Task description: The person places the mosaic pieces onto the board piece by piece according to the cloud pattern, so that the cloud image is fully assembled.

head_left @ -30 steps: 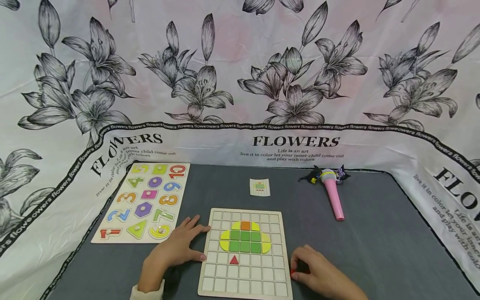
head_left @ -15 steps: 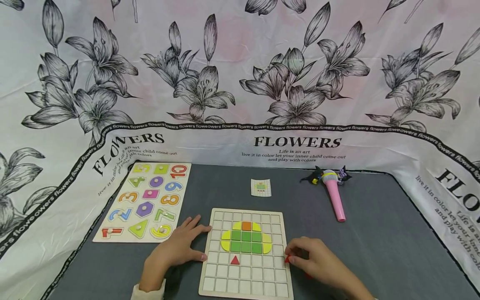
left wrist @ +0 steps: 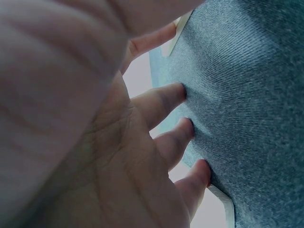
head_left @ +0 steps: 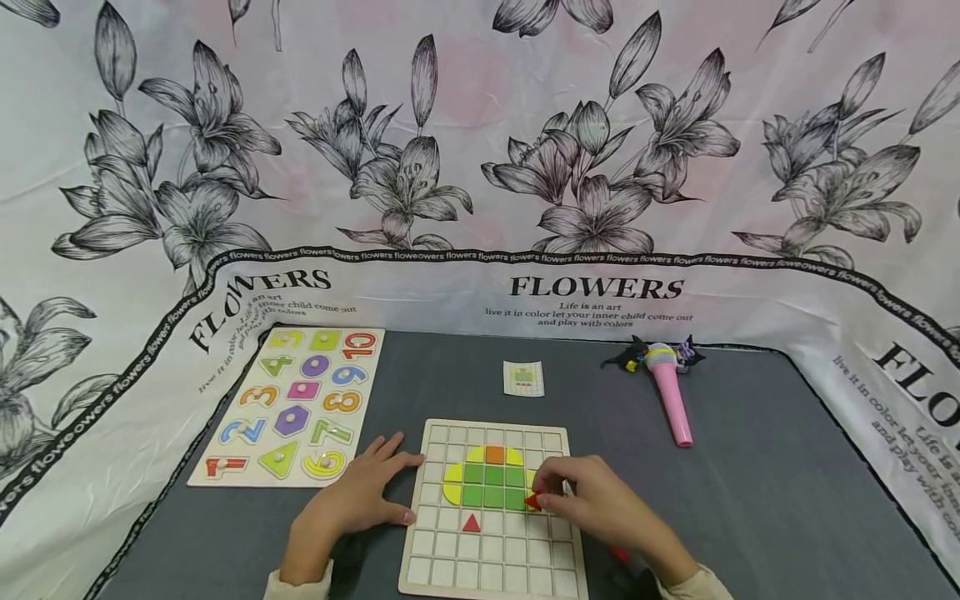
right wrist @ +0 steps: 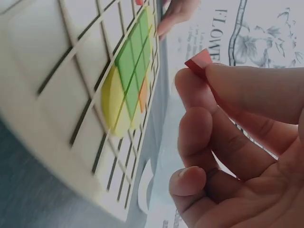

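The red piece is pinched in the right hand over the grid board, just beside the right yellow piece of the coloured figure. The right wrist view shows what the head view hides: the grip is thumb against forefinger on the piece's edge, other fingers curled. On the board lie green squares, an orange square and a red triangle. The left hand rests flat, fingers spread, against the board's left edge on the worktop. Farther back are a card, a pink microphone and a number puzzle.
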`<state>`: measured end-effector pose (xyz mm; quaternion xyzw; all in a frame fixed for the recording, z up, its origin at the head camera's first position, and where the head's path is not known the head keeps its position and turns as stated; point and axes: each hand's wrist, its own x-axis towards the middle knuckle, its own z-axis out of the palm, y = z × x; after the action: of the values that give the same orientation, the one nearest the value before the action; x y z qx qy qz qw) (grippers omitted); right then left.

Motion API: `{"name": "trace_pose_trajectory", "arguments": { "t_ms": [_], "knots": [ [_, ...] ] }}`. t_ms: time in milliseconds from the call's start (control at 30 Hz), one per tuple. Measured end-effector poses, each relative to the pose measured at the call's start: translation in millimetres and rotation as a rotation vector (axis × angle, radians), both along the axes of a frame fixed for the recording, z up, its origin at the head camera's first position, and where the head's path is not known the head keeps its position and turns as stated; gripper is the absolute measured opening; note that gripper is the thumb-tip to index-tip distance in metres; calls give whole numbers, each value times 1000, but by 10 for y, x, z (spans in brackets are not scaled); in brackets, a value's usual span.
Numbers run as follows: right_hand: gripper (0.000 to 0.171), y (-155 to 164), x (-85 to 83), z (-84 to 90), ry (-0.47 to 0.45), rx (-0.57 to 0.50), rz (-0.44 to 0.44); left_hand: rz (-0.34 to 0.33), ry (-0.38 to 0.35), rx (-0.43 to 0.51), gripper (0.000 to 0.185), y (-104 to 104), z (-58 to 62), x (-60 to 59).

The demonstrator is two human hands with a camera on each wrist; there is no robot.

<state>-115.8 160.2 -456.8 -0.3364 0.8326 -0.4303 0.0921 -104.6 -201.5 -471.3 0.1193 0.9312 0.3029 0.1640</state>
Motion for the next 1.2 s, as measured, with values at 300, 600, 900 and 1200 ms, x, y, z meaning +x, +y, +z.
{"name": "trace_pose_trajectory", "arguments": {
  "t_ms": [300,600,900,1200],
  "knots": [
    [15,-284,-55,-55,6,17,73,-6,0,6,76,-4,-18,8],
    [19,-505,-66,-119,3,131,136,-30,15,21,79,-53,-149,-45],
    [22,-578,-93,-304,89,144,211,-46,12,27,80,-69,-186,-52],
    [29,-582,-228,-719,184,97,254,2,-4,-5,76,4,14,18]
  ]
}}
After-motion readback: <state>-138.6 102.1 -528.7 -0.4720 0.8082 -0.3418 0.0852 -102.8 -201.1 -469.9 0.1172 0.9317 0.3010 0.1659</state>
